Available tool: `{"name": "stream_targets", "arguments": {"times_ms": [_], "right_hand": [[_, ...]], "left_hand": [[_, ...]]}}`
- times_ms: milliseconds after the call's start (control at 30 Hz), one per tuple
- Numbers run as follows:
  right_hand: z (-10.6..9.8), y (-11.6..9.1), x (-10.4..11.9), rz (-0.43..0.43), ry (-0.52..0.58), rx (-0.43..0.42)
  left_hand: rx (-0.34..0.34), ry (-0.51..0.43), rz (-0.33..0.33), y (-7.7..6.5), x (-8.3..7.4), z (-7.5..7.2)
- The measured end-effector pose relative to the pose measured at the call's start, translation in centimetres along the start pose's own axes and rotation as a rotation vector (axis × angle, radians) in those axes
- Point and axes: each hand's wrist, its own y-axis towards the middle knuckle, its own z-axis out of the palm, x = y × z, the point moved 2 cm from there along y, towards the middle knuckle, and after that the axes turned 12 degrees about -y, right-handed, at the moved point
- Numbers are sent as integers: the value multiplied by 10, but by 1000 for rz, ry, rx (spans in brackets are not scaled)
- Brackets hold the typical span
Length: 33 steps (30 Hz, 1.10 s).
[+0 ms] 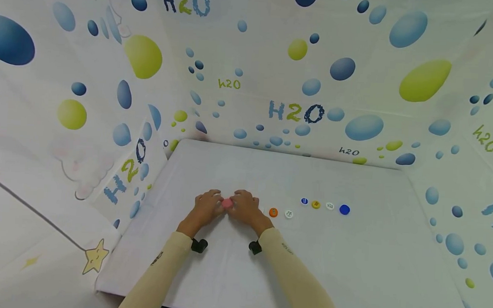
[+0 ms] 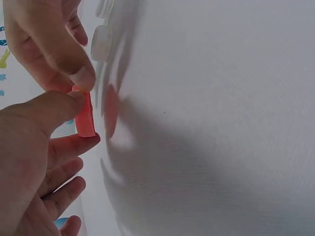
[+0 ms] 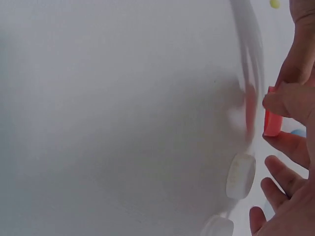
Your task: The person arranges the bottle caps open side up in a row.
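Both hands hold one red bottle cap (image 1: 227, 203) between them, raised over the white tabletop. My left hand (image 1: 208, 205) pinches it with thumb and index finger, the other fingers spread apart in the left wrist view. From the opposite side my right hand (image 1: 245, 209) pinches the same cap (image 3: 273, 123) between thumb and fingers. The cap (image 2: 85, 118) stands on edge in the left wrist view, its reddish shadow on the cloth beside it. Close to the right hand lie a white cap (image 3: 241, 176) and another white cap (image 3: 218, 227).
Right of the hands, an orange cap (image 1: 273, 212) and a white cap (image 1: 289, 214) lie on the table (image 1: 231, 283). Farther right come a small blue cap (image 1: 304, 201), a yellow cap (image 1: 316, 204), a white cap (image 1: 329, 206) and a larger blue cap (image 1: 344, 210). Printed curtains surround the table.
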Motion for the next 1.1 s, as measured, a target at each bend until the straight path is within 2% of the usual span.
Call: {"name": "stream_targets", "arguments": {"times_ms": [300, 533, 900, 1100], "right_hand": [[-6, -7, -1, -60, -41, -82], [-7, -7, -3, -86, -48, -136], [-16, -6, -9, -204, -117, -274], [-17, -6, -10, -208, -77, -293]], "left_hand": [[20, -109, -21, 1, 0, -5], [18, -116, -38, -1, -3, -10], [-2, -145, -92, 1, -6, -9], [-9, -180, -115, 3, -5, -5]]}}
